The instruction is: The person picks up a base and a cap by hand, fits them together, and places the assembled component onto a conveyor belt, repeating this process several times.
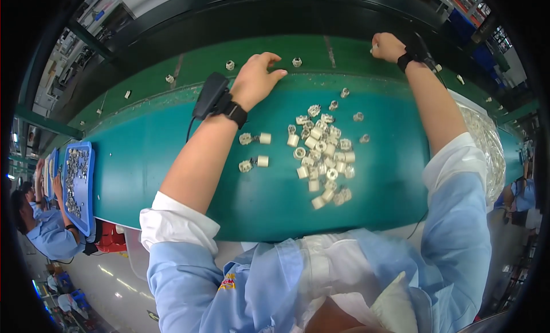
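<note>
My left hand reaches over the far edge of the teal work surface, thumb and fingers apart, with nothing between them. Just right of its fingertips, a small white plastic part sits on the green conveyor belt. My right hand is over the belt farther right, fingers pinched on a small pale part that they mostly cover. Between my forearms lies a loose pile of white cylindrical sleeves and fittings. Left of it, two fittings each lie beside a white sleeve.
More small parts are spaced along the belt. At the left stands a blue tray of small parts, with co-workers beside it. Clear plastic wrapping lies right of my right arm. A red container sits below the table edge.
</note>
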`<state>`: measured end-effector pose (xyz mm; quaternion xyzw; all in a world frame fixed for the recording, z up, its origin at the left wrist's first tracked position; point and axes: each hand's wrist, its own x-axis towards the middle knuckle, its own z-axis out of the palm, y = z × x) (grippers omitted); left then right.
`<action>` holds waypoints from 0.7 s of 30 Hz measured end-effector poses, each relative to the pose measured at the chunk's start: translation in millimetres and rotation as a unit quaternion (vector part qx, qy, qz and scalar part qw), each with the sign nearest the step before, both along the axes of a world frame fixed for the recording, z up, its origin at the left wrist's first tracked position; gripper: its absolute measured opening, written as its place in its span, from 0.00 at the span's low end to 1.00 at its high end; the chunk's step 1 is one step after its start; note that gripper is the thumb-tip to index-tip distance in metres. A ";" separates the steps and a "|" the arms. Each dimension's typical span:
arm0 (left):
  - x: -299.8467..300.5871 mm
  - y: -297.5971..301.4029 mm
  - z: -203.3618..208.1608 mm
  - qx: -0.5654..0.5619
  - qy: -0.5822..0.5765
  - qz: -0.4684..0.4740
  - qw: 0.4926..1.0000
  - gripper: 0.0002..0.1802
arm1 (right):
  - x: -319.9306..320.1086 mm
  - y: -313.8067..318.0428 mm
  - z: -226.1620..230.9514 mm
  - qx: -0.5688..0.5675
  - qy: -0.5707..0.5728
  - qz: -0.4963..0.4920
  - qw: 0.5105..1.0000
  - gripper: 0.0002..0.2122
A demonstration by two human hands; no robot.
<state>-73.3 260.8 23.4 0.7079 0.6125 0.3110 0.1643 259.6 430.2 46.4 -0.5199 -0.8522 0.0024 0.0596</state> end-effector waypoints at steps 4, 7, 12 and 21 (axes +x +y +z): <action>19.3 42.6 -21.8 0.014 0.040 -0.006 0.999 0.26 | 11.1 22.3 -19.0 -0.062 0.053 -0.035 0.996 0.12; 36.3 63.3 -28.8 0.031 0.063 -0.020 0.997 0.21 | 19.1 29.9 -20.1 -0.088 0.050 -0.020 0.995 0.14; 52.3 69.9 -16.4 -0.009 0.006 0.007 1.000 0.14 | 38.4 20.9 3.8 0.024 0.068 -0.011 0.997 0.25; 80.8 8.9 -2.3 0.036 -0.149 -0.084 0.985 0.13 | 185.7 -131.1 69.0 -0.145 0.000 -0.067 0.987 0.09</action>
